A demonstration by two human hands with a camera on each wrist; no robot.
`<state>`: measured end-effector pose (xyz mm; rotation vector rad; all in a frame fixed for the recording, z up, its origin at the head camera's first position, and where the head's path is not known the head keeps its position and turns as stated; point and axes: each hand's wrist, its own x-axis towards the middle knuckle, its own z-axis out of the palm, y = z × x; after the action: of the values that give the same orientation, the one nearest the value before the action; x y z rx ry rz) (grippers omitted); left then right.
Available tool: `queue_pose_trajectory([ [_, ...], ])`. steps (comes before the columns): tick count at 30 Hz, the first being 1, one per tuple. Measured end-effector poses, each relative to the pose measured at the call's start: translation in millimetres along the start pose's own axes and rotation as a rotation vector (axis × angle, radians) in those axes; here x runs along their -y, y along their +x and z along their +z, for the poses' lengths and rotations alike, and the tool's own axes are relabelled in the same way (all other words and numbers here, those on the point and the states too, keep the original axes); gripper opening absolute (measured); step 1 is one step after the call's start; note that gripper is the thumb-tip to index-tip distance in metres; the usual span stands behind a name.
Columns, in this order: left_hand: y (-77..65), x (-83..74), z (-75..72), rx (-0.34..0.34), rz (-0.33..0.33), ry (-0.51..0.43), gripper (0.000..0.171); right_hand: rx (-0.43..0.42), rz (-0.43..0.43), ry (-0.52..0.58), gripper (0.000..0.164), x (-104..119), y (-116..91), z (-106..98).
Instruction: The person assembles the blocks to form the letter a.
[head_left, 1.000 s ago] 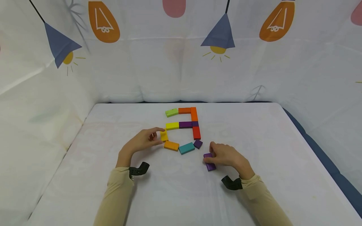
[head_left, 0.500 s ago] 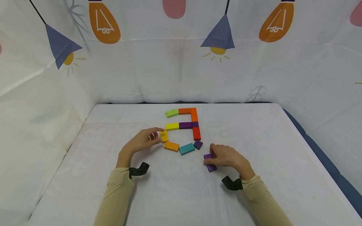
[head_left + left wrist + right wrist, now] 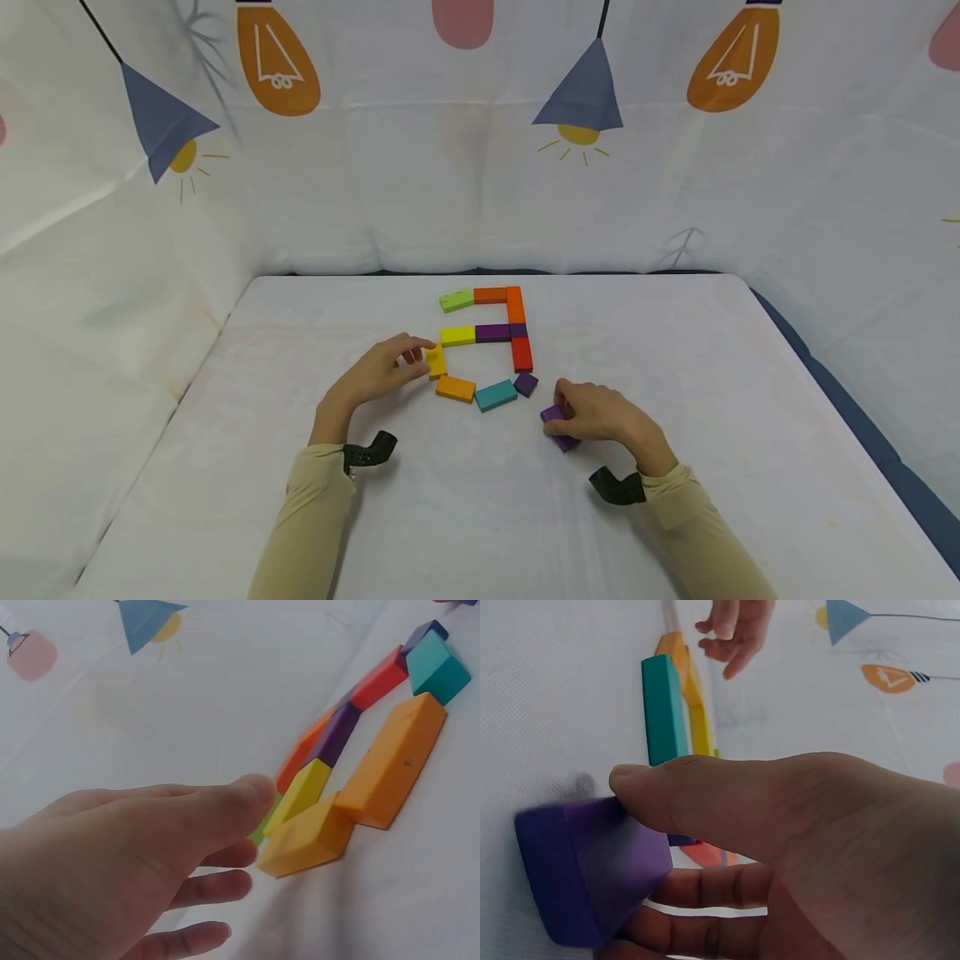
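Observation:
My right hand (image 3: 603,414) pinches a purple block (image 3: 553,413) between thumb and fingers, low over the table to the right of the block outline. Up close in the right wrist view, the purple block (image 3: 592,862) sits between the thumb and the fingers beneath. My left hand (image 3: 375,371) is beside a golden-yellow block (image 3: 437,363) at the outline's left side, thumb and fingers loosely bent with nothing gripped. In the left wrist view its thumb tip is close to the same golden block (image 3: 307,840). An orange block (image 3: 455,389) and a teal block (image 3: 496,396) form the lower side.
A small purple block (image 3: 527,384) lies beside the teal one. Red (image 3: 522,355), dark purple (image 3: 492,333), yellow (image 3: 458,336), orange and lime green (image 3: 457,301) blocks make up the upper part. The white table (image 3: 450,517) meets a printed cloth backdrop (image 3: 420,192).
The purple block in my right hand has turned, its near end swinging to the right. My left hand has eased very slightly, its fingers staying by the golden block. The other blocks stay put.

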<state>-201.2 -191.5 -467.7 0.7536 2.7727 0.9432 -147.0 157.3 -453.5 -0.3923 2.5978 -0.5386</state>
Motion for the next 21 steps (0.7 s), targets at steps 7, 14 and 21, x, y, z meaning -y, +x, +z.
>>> queue_pose_trajectory([
  [7,7.2,0.9,12.0,-0.085,-0.041,0.062,0.039,-0.025,-0.045,0.009,0.031,-3,4,1],
  [14,13.6,11.8,27.5,-0.125,-0.091,0.108,0.040,-0.088,-0.075,0.023,0.031,-6,11,1],
  [21,13.6,13.7,28.8,-0.140,-0.078,0.104,0.038,-0.169,-0.102,0.032,0.035,-10,16,3],
])
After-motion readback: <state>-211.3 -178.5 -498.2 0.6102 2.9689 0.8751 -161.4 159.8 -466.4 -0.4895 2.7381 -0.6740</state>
